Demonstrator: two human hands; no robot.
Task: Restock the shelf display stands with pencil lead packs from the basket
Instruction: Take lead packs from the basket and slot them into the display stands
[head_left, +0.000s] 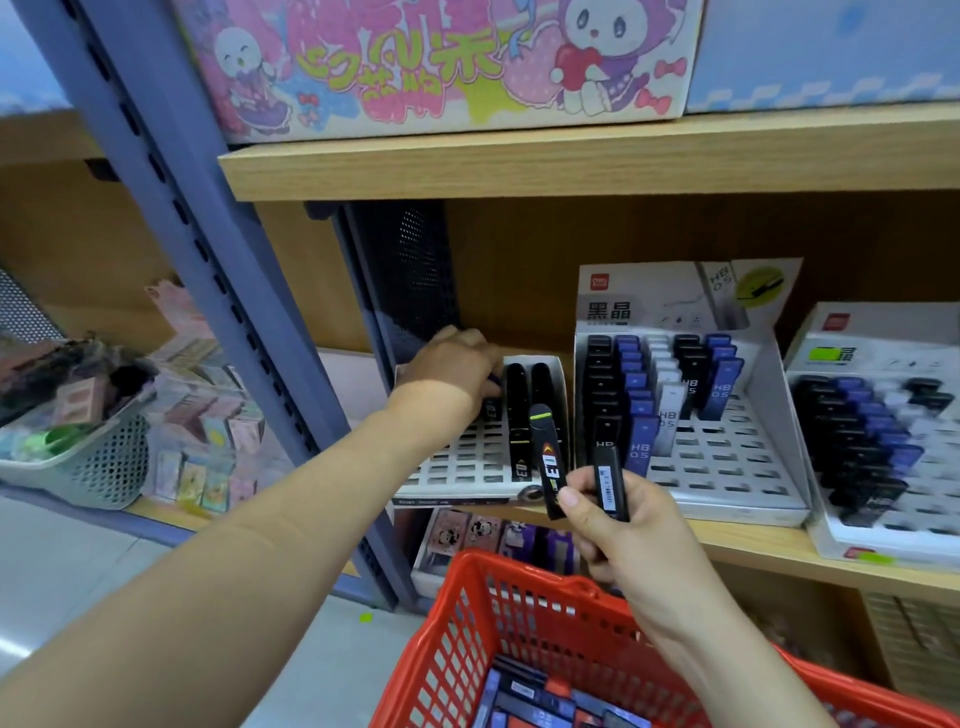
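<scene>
While the right hand (623, 525) pinched two black packs (550, 462) upright between thumb and curled fingers, one showing a 0.3 label and the other a barcode, it hovered just in front of the shelf (753, 545) edge, above the red basket (467, 582). The left hand (452, 369) reached farther in, its fingers curled down round the top of a dark pack (492, 409) that stood in the left display stand (452, 470); the fingertips were partly hidden behind the hand. Two more black packs stood in the slots just beside it, and most of that stand's slots were bare. The middle stand (727, 457) was fuller. Loose packs (535, 696) lay in the basket's bottom.

The step in hand looked like seating one pack in the left stand's back row. The next move would likely call for letting go of it once it sat straight, then lining up one of the held pair with a bare slot, label forward.
</scene>
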